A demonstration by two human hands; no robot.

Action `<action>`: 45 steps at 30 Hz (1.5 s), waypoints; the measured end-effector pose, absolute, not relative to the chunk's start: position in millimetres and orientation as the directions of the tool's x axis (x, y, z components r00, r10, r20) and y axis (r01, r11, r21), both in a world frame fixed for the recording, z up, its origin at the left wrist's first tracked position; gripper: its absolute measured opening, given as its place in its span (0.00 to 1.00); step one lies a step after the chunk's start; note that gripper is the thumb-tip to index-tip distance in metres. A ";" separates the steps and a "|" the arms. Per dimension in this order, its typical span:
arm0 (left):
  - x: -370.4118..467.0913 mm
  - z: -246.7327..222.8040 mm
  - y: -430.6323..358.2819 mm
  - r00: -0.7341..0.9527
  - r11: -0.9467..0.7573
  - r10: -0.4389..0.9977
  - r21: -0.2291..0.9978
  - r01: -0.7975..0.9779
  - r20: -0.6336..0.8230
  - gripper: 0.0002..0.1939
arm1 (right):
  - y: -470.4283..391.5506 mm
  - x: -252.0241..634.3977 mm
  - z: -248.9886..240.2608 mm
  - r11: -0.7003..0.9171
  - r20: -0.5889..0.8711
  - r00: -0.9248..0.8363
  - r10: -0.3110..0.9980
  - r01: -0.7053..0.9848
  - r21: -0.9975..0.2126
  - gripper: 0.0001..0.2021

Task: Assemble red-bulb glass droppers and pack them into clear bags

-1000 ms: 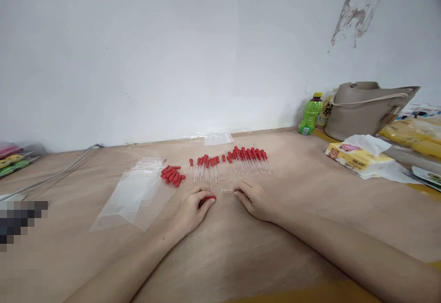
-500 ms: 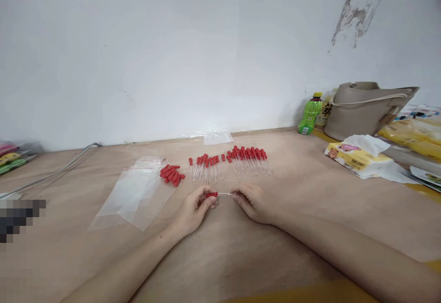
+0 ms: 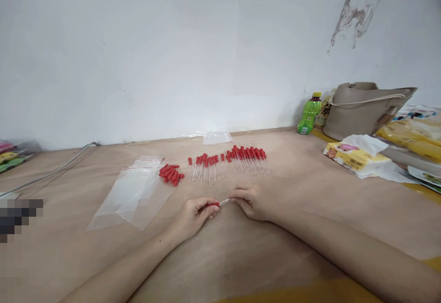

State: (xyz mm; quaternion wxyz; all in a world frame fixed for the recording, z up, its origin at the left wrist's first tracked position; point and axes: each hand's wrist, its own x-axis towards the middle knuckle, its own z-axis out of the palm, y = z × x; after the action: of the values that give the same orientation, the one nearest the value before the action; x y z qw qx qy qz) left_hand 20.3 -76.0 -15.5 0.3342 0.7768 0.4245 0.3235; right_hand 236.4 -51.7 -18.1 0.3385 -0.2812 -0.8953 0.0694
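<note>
My left hand [image 3: 200,214] pinches a red rubber dropper bulb [image 3: 213,204] between thumb and fingers. A thin clear glass tube [image 3: 224,201] runs from the bulb's mouth up to the right, and my right hand [image 3: 248,202] is closed on its far end. How deep the tube sits in the bulb is hidden by my fingers. Behind my hands lie two groups of droppers with red bulbs, a left group [image 3: 206,163] and a right group [image 3: 248,155]. Left of them is a pile of loose red bulbs [image 3: 170,174].
Clear zip bags [image 3: 127,193] lie flat at the left, with a small one [image 3: 217,138] by the wall. A grey cable [image 3: 65,169] crosses the far left. To the right are a green bottle [image 3: 309,114], a grey bag [image 3: 358,112] and a tissue box [image 3: 356,159].
My left hand has come slightly nearer with the bulb, and the tube has gone from level to tilted up rightwards. My right hand has shifted slightly left.
</note>
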 end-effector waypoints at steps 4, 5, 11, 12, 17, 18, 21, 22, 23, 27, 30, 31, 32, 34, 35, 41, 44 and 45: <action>19.5 -18.6 -74.4 0.360 -0.388 0.904 0.792 0.472 0.229 0.11 | -57.1 231.9 -23.0 0.794 0.603 -0.575 0.553 0.582 -0.173 0.09; 19.0 -19.7 -73.4 0.348 -0.383 0.909 0.787 0.484 0.228 0.12 | -57.9 231.3 -23.8 0.792 0.608 -0.572 0.551 0.588 -0.163 0.09; 16.1 -22.1 -66.6 0.297 -0.384 0.917 0.783 0.489 0.265 0.13 | -55.3 233.6 -20.5 0.826 0.630 -0.561 0.538 0.499 -0.261 0.08; 16.2 -21.4 -66.3 0.297 -0.385 0.917 0.780 0.493 0.265 0.13 | -54.3 234.3 -19.9 0.829 0.635 -0.558 0.534 0.492 -0.266 0.08; 18.3 -16.1 -70.6 0.350 -0.398 0.906 0.754 0.522 0.236 0.11 | -51.5 234.6 -20.9 0.849 0.646 -0.580 0.496 0.479 -0.222 0.10; 18.6 -15.3 -71.7 0.357 -0.402 0.904 0.747 0.530 0.233 0.12 | -51.6 234.0 -21.1 0.850 0.645 -0.585 0.492 0.481 -0.212 0.10; 19.0 -14.1 -73.4 0.371 -0.421 0.897 0.720 0.551 0.240 0.13 | -53.2 231.4 -20.0 0.842 0.638 -0.590 0.495 0.507 -0.185 0.10; 19.0 -14.0 -73.5 0.379 -0.430 0.893 0.712 0.556 0.243 0.13 | -54.0 230.5 -19.5 0.838 0.633 -0.592 0.498 0.515 -0.178 0.10; 18.9 -14.1 -73.5 0.385 -0.439 0.889 0.704 0.559 0.248 0.13 | -54.6 229.8 -19.3 0.836 0.625 -0.597 0.503 0.521 -0.174 0.10; 18.5 -15.7 -72.4 0.393 -0.466 0.878 0.679 0.567 0.273 0.13 | -55.0 228.0 -21.8 0.830 0.581 -0.618 0.530 0.519 -0.205 0.11; 18.7 -16.1 -71.4 0.380 -0.462 0.881 0.681 0.568 0.280 0.12 | -53.3 227.1 -23.9 0.811 0.524 -0.631 0.572 0.531 -0.245 0.11; 18.9 -15.5 -71.1 0.373 -0.457 0.884 0.685 0.567 0.281 0.12 | -53.1 226.7 -23.1 0.800 0.497 -0.636 0.590 0.544 -0.253 0.11; 19.1 -14.7 -70.9 0.371 -0.454 0.886 0.687 0.567 0.279 0.11 | -53.4 226.3 -21.2 0.788 0.471 -0.639 0.608 0.560 -0.256 0.11; 19.5 -12.7 -70.4 0.382 -0.458 0.882 0.686 0.565 0.275 0.11 | -55.4 225.7 -14.3 0.767 0.438 -0.639 0.632 0.596 -0.238 0.10; 19.5 -11.8 -69.9 0.388 -0.464 0.879 0.684 0.563 0.278 0.10 | -56.9 225.8 -9.6 0.766 0.435 -0.643 0.630 0.607 -0.212 0.10; 13.4 -13.6 -63.7 0.300 -0.467 0.884 0.662 0.586 0.359 0.19 | -47.5 235.6 16.2 0.645 0.417 -0.527 0.740 0.731 -0.221 0.10; 12.4 -12.8 -62.4 0.343 -0.501 0.865 0.583 0.639 0.367 0.14 | -19.8 239.8 22.3 0.435 0.353 -0.293 0.888 0.783 -0.445 0.11; 13.0 -11.5 -62.9 0.373 -0.520 0.853 0.559 0.645 0.363 0.11 | -8.8 239.3 23.6 0.363 0.338 -0.211 0.917 0.792 -0.490 0.11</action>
State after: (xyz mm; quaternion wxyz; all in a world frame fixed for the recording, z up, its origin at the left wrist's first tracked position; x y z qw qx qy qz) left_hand 13.0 -62.9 -11.5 0.1642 0.8123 0.4613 0.3170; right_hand 239.3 -8.8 23.6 0.2953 -0.5545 -0.7708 0.1056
